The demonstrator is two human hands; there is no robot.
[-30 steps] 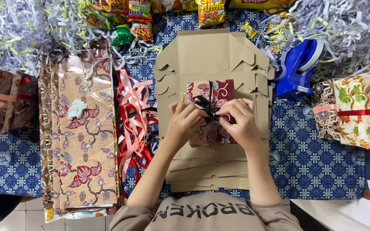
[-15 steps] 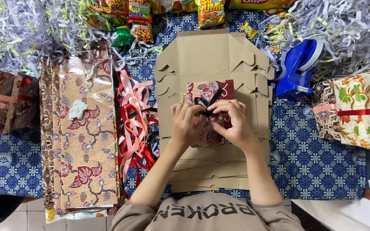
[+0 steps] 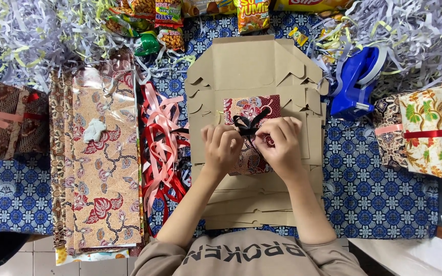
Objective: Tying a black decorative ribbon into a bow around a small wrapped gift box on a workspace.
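Both hands work over a small box wrapped in dark red floral batik paper [image 3: 251, 110], which sits on a stack of flattened brown cardboard boxes [image 3: 254, 66] at the middle of the blue patterned tablecloth [image 3: 379, 189]. A black ribbon bow [image 3: 248, 124] lies on top of the wrapped box; the left hand [image 3: 222, 148], fingers curled together, pinches the ribbon at the bow's left side, and the right hand [image 3: 281, 144] pinches it at the right side, fingertips nearly meeting at the knot. Left of the cardboard is a loose pile of pink and red ribbons [image 3: 160, 148], then a stack of floral batik wrapping sheets [image 3: 101, 168]. A blue tape dispenser [image 3: 356, 84] stands just right of the cardboard; farther right, a wrapped gift with a red ribbon [image 3: 433, 130]. Shredded pale paper [image 3: 31, 36] and snack packets [image 3: 167, 20] line the far edge.
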